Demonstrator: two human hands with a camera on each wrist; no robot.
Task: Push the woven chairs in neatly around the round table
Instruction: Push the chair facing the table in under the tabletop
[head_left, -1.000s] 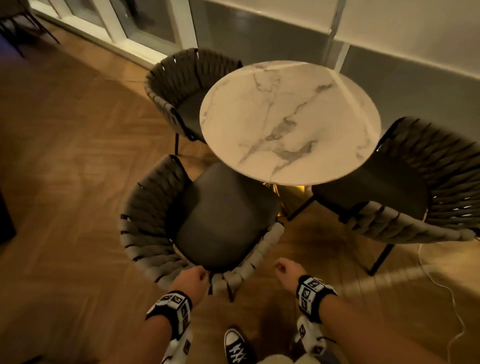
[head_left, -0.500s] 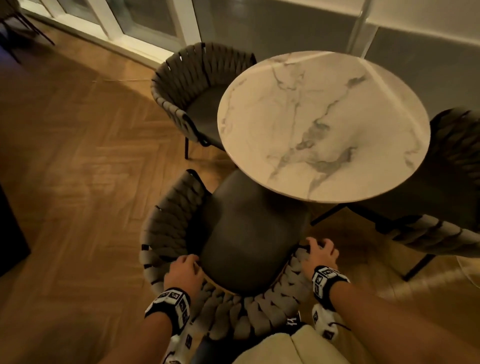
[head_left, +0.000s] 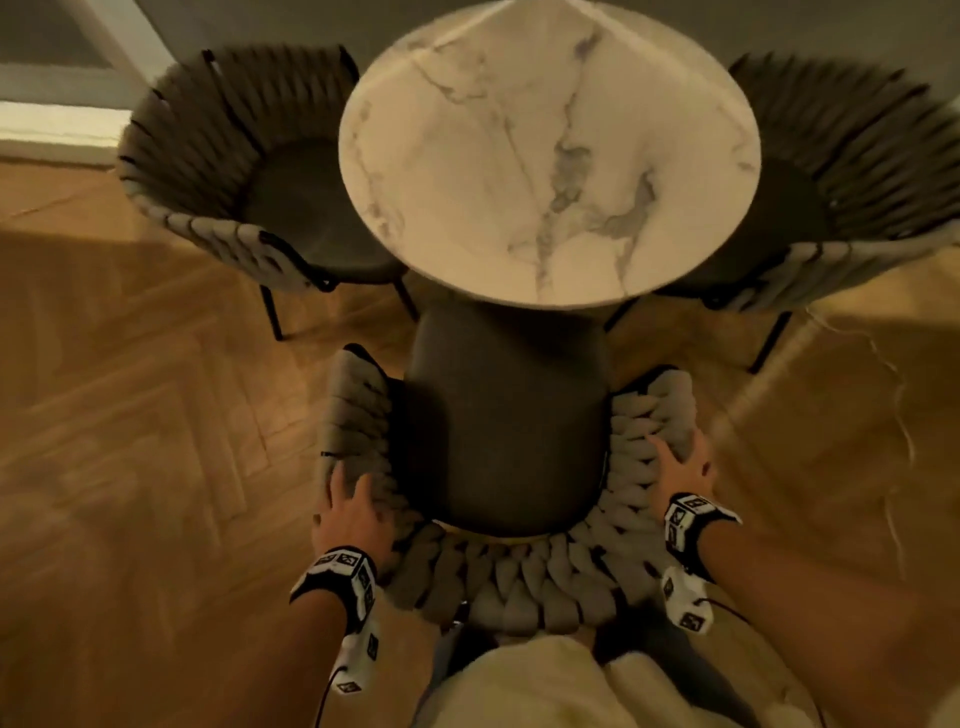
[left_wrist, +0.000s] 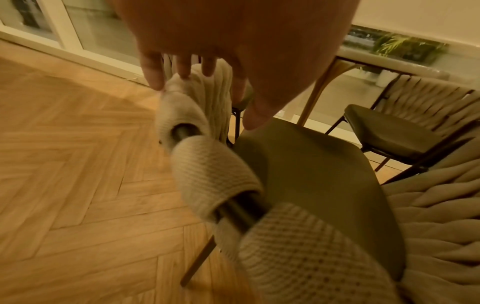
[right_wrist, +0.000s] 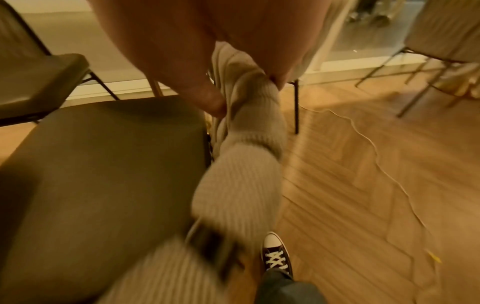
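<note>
head view, near woven chair (head_left: 498, 431) seat partly under round marble table (head_left: 545, 156), left hand (head_left: 353, 512) and right hand (head_left: 675, 467) on its woven rim, left wrist view, fingers (left_wrist: 153, 72) straight on weave, right wrist view, thumb (right_wrist: 205, 96) and fingers pinching woven rim

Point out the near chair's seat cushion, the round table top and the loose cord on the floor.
Seat cushion (head_left: 498, 415): head view, middle of the dark pad.
Round table top (head_left: 545, 156): head view, centre of the marble.
Cord (right_wrist: 374, 148): right wrist view, mid-length on the wood floor.
</note>
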